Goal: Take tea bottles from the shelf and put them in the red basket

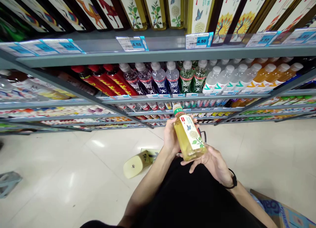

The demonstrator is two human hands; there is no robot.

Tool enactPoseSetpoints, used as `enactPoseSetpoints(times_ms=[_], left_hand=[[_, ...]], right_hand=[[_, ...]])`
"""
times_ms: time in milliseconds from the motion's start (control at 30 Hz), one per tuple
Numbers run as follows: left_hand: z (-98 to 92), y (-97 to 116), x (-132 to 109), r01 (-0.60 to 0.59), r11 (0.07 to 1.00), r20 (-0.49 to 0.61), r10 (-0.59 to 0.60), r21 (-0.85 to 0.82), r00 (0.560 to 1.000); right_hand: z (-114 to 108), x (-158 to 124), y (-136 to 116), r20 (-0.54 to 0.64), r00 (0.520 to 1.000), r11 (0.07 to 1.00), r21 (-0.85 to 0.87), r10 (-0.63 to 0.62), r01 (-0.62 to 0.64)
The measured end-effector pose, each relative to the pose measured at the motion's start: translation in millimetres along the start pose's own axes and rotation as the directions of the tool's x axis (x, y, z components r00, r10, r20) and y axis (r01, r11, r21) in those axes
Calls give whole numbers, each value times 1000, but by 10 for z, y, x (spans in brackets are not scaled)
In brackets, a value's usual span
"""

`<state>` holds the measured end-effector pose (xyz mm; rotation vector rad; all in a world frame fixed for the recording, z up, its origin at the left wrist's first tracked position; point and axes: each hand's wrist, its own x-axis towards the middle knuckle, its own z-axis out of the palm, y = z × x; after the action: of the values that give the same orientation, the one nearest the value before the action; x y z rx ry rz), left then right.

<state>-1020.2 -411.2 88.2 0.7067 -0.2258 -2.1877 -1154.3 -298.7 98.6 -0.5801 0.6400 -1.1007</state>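
Observation:
A square-sided bottle of yellow tea (185, 139) is tilted in front of my body, its green-and-white cap end pointing up toward the shelves. Its white label, with a butterfly and a flower, faces me. My left hand (171, 137) is wrapped around the upper part of the bottle, with fingertips showing on the far side. At the base, my right hand (216, 164) supports it, thumb against the lower corner and fingers spread beneath. A black band (233, 180) circles my right wrist. Part of a dark, looped object (204, 136) shows behind the bottle.
Shelves (158, 55) stacked with drinks run across the front, with similar bottles (177, 11) on the upper one behind price tags (199, 40). A pale yellow container (135, 165) is on the floor at left. A blue-printed cardboard box (278, 211) lies at lower right.

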Motion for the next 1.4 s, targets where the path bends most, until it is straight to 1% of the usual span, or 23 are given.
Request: enactPoseSetpoints(times_ms=[100, 167, 233, 300, 333, 400, 467, 533, 567, 633, 733, 800, 833, 933, 1000, 1067, 1133, 1200, 1267, 1333, 1400], left_hand=[[3, -21, 42, -9, 997, -20, 8, -70, 1000], [-2, -38, 76, 3, 996, -17, -5, -89, 1000], [-10, -51, 107, -9, 998, -11, 8, -59, 1000], [-15, -60, 128, -61, 998, -4, 61, 16, 998], [-17, -65, 135, -98, 994, 0, 98, 52, 995], [-24, -70, 141, -169, 982, 18, 168, 89, 986], [-46, -61, 144, -225, 971, 63, 221, 76, 973], [-95, -22, 153, -287, 955, 143, 274, 77, 951], [-130, 12, 162, -325, 940, 191, 302, 104, 934], [-212, 102, 189, -406, 888, 291, 339, 217, 895], [-322, 251, 233, -514, 736, 429, 331, 441, 841], [-360, 324, 244, -567, 615, 490, 313, 548, 813], [-368, 349, 240, -582, 557, 505, 307, 592, 807], [-360, 388, 190, -573, 380, 506, 268, 726, 820], [-338, 401, 137, -559, 229, 510, 240, 797, 826], [-306, 405, 83, -548, 78, 525, 205, 833, 826], [-271, 386, 43, -524, -46, 526, 128, 850, 841], [-251, 317, 37, -478, -151, 485, 10, 865, 875], [-278, 177, 84, -413, -263, 406, -83, 872, 910], [-378, -43, 201, -330, -379, 299, -138, 865, 944], [-559, -334, 396, -218, -483, 156, -166, 848, 974]], right_hand=[[-11, -22, 0, -35, 999, 1000, 28, -8, 9], [-39, -48, 30, -60, 998, 1000, -13, -12, 12], [-62, -77, 81, -89, 996, 995, -95, -30, 22], [-65, -101, 141, -112, 993, 986, -165, -44, 25], [-59, -109, 171, -120, 992, 983, -180, -45, 23], [-42, -121, 220, -129, 991, 987, -158, -41, 21], [-33, -128, 250, -120, 993, 995, -94, -22, 11], [-44, -131, 262, -112, 994, 999, -40, -9, 4], [-58, -131, 264, -116, 993, 1000, -31, -6, 3], [-105, -126, 267, -146, 989, 999, -35, -6, 1], [-207, -109, 300, -230, 973, 999, -39, -12, 3], [-287, -96, 352, -292, 956, 998, -63, -21, 2], [-329, -89, 386, -320, 947, 996, -84, -25, -2], [-465, -59, 504, -384, 923, 992, -123, -30, -19], [-569, -22, 586, -419, 908, 991, -127, -26, -30], [-688, 29, 669, -457, 889, 986, -157, -17, -61], [-833, 88, 758, -488, 873, 960, -254, -21, -119], [-1017, 145, 864, -514, 856, 917, -363, -46, -168], [-1254, 191, 1000, -552, 830, 885, -420, -75, -199], [-1549, 220, 1178, -619, 782, 881, -408, -73, -241], [-1892, 226, 1395, -706, 708, 882, -348, -24, -317]])
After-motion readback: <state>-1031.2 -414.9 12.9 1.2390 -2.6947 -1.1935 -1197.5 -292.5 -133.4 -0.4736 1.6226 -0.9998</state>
